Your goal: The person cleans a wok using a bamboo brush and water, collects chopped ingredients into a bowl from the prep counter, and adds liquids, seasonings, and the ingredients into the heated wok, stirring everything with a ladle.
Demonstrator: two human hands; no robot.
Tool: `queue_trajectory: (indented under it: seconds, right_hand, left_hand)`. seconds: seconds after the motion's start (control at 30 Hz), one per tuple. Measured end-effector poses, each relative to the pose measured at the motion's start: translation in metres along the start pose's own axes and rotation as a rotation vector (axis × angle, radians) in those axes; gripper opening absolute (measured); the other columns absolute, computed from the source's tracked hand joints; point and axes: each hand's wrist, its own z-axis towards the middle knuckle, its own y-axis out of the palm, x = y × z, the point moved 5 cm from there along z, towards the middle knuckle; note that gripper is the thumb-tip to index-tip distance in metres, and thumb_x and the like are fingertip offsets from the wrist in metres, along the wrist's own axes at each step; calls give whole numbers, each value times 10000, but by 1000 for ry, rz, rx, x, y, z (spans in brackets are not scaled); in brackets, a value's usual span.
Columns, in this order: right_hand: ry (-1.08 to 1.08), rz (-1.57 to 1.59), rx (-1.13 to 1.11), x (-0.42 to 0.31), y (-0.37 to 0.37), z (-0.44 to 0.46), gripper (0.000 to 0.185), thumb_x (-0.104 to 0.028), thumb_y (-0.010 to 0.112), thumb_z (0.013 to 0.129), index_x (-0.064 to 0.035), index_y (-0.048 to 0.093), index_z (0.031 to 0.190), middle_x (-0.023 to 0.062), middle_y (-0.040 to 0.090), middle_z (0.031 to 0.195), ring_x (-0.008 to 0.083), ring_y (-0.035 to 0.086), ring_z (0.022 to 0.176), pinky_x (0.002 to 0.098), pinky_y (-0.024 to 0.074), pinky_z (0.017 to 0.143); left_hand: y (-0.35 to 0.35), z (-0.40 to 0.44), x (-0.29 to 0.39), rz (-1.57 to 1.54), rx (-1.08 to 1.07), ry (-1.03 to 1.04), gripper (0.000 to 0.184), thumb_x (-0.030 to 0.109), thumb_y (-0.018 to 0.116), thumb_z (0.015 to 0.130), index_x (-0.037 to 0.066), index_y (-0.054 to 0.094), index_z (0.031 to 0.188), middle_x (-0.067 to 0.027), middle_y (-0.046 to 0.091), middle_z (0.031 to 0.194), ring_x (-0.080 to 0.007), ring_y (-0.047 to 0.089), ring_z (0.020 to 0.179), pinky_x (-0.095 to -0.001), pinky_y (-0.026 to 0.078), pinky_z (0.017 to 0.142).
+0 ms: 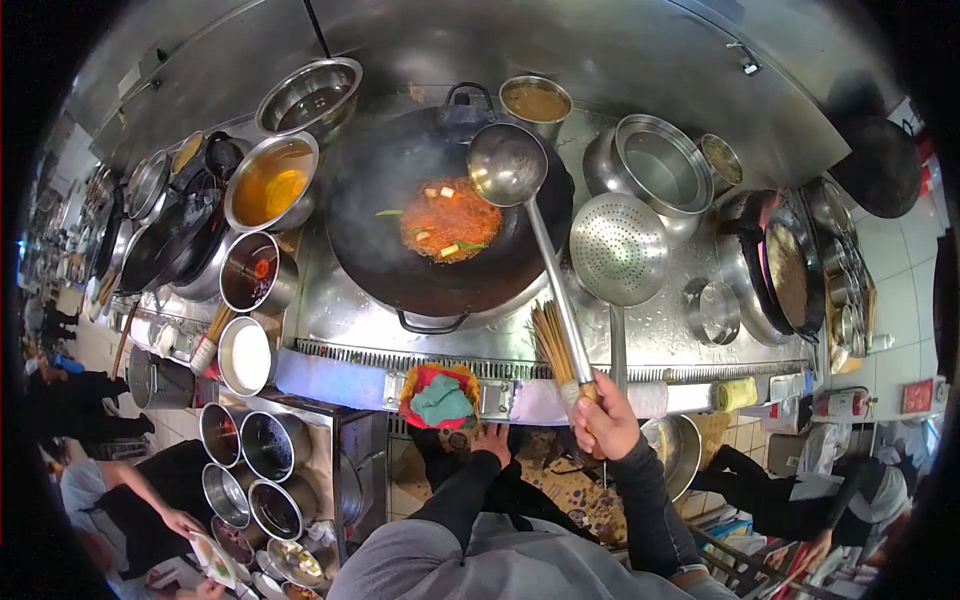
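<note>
My right hand (606,420) is closed around the handle end of a long ladle (508,165). Its bowl hangs over the right side of a large black wok (370,250). Inside the wok, red sauce (435,220) bubbles with pale chunks and green pieces in it, and steam rises at the left. My left hand (492,440) is low at the front edge of the stove, fingers stretched toward it; the fingertips are partly hidden. A bamboo brush (552,345) stands beside the ladle handle, just above my right hand.
Right of the wok lie a perforated skimmer (619,250) and a steel pot (665,170). To its left stand a bowl of yellow oil (270,183) and a pot of dark liquid (255,270). A green cloth (443,400) sits at the front edge. People work on both sides.
</note>
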Motion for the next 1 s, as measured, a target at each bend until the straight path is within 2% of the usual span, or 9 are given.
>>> queue_trajectory:
  seconds: [0.17, 0.27, 0.4, 0.43, 0.5, 0.57, 0.67, 0.83, 1.0]
  right_hand:
    - [-15, 116, -46, -42, 4, -35, 542, -27, 453, 813, -60, 212, 1298, 55, 423, 672, 90, 367, 407, 224, 321, 365]
    - [-120, 199, -29, -57, -3, -25, 524, -27, 452, 800, -27, 248, 1282, 56, 433, 684, 102, 385, 403, 223, 344, 368]
    - [-510, -915, 285, -138, -24, 53, 550, -26, 487, 780, -20, 277, 1288, 11, 477, 702, 81, 491, 614, 225, 429, 556]
    - [-726, -1056, 372, -147, -34, 92, 557, -52, 486, 767, -35, 282, 1285, 87, 552, 772, 189, 556, 672, 305, 453, 616]
    - [-723, -1452, 641, -176, -23, 166, 537, -70, 438, 721, -47, 331, 1247, 207, 568, 938, 404, 530, 846, 433, 427, 725]
    - [-350, -1538, 720, -196, -1, 227, 494, -97, 465, 699, -1, 387, 1177, 258, 557, 947, 379, 547, 893, 424, 437, 745]
    - [-278, -1482, 555, -204, -19, 347, 415, -137, 480, 701, 25, 461, 1083, 267, 555, 954, 349, 568, 865, 408, 454, 723]
    - [-52, -251, 10, -205, -29, 390, 164, -105, 422, 713, 3, 511, 627, 141, 522, 612, 222, 502, 513, 348, 417, 474]
    - [-206, -703, 391, -210, -70, 304, 148, -87, 425, 779, -54, 475, 914, 64, 444, 557, 175, 423, 382, 321, 325, 328]
  left_hand:
    - [20, 32, -2, 168, -122, -81, 593, 234, 414, 771, 129, 221, 1321, -139, 189, 1372, -405, 290, 1191, -561, 221, 930]
    - [-2, 20, 5, 132, -69, 18, 569, 321, 395, 788, 112, 260, 1300, -178, 361, 1277, -350, 463, 1052, -476, 353, 876]
    - [-9, -24, -23, -149, -86, 118, 510, 384, 420, 780, 102, 408, 1206, -176, 566, 1011, -330, 561, 879, -412, 440, 779]
    - [-8, -38, -39, -178, -93, 87, 487, 397, 427, 776, 103, 454, 1163, -174, 563, 1019, -329, 553, 896, -407, 434, 794]
    - [4, -60, -74, -178, -87, 28, 453, 408, 448, 767, 99, 523, 1090, -173, 563, 1017, -324, 543, 920, -395, 428, 814]
    - [10, -79, -100, -163, -110, -60, 440, 403, 481, 758, 95, 546, 1066, -168, 566, 1015, -314, 540, 936, -380, 426, 827]
    - [16, -100, -127, -186, -81, -127, 443, 396, 516, 744, 99, 547, 1071, -156, 569, 1023, -300, 540, 948, -368, 424, 838]
    - [50, -100, -167, -309, 43, -123, 401, 377, 540, 739, 118, 574, 1045, -133, 575, 1028, -293, 544, 950, -365, 425, 839]
    - [12, -131, -167, -487, 40, -312, 403, 388, 542, 741, 115, 580, 1035, -141, 579, 1017, -299, 549, 940, -374, 430, 829]
